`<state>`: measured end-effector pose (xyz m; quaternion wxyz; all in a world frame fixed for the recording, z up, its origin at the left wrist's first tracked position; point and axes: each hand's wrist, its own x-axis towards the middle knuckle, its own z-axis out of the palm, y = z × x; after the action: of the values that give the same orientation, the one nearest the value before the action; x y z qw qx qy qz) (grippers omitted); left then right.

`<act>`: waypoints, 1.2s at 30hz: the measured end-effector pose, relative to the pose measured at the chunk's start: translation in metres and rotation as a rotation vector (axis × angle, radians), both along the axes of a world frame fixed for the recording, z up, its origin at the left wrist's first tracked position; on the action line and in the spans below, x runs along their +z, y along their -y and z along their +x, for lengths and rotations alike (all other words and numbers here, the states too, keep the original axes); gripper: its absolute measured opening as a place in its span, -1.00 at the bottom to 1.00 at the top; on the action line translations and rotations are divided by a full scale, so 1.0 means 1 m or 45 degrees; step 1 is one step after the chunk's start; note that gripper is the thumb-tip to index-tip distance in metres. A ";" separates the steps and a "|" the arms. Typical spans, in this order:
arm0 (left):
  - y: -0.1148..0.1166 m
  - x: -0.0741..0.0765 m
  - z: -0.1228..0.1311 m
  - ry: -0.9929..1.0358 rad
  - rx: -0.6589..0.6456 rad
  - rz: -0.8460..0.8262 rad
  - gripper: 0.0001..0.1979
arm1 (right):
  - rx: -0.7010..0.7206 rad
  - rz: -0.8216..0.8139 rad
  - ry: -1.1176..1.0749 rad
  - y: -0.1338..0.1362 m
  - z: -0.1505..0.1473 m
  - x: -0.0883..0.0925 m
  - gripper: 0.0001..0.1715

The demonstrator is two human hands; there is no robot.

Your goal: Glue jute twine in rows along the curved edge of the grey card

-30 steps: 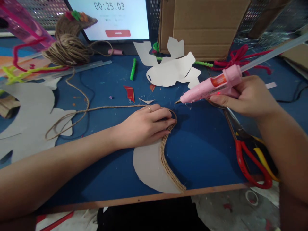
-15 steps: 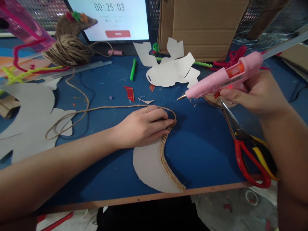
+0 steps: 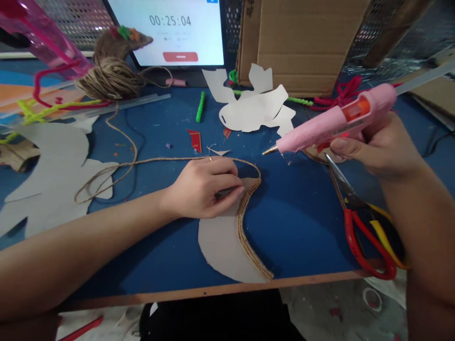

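Observation:
A grey card crescent [image 3: 222, 248] lies at the table's front edge, rows of jute twine [image 3: 245, 232] fixed along its inner curved side. My left hand [image 3: 209, 187] rests on the card's upper part with fingers curled; whatever is under them, if anything, is hidden. A loose strand of twine runs behind that hand and bends round to the card's top corner. On the right, my right hand [image 3: 373, 142] is wrapped round a pink hot glue gun [image 3: 323, 125], held in the air with its nozzle pointing left. Scissors [image 3: 355, 227] with red handles lie below it.
A ball of twine [image 3: 110, 81] sits at the back left, near a tablet [image 3: 170, 35] showing a timer. White paper cut-outs [image 3: 250, 111] and a cardboard box [image 3: 302, 47] stand behind. Grey card [image 3: 53, 175] lies left, a green pipe cleaner [image 3: 201, 106] at centre.
My left fingers have drawn back left from the twine at the card's top corner and curled in, baring that corner. The glue gun stays in my right hand, nearly still.

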<state>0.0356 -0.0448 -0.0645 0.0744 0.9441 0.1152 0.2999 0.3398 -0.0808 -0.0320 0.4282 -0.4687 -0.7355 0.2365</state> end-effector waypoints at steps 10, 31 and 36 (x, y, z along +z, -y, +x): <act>-0.001 -0.002 -0.001 0.000 0.004 -0.011 -0.81 | 0.149 0.104 -0.386 0.000 -0.002 -0.001 -0.68; 0.000 -0.003 -0.003 0.009 0.002 -0.061 -0.78 | -0.190 -0.023 -0.840 -0.005 -0.019 0.017 -0.49; 0.001 -0.001 -0.003 0.008 0.005 -0.063 -0.77 | -0.324 0.003 -0.928 -0.012 -0.010 0.012 -0.50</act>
<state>0.0330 -0.0453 -0.0660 0.0975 0.9408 0.1242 0.3000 0.3295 -0.0687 -0.0199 0.6881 -0.4409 -0.4714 0.3315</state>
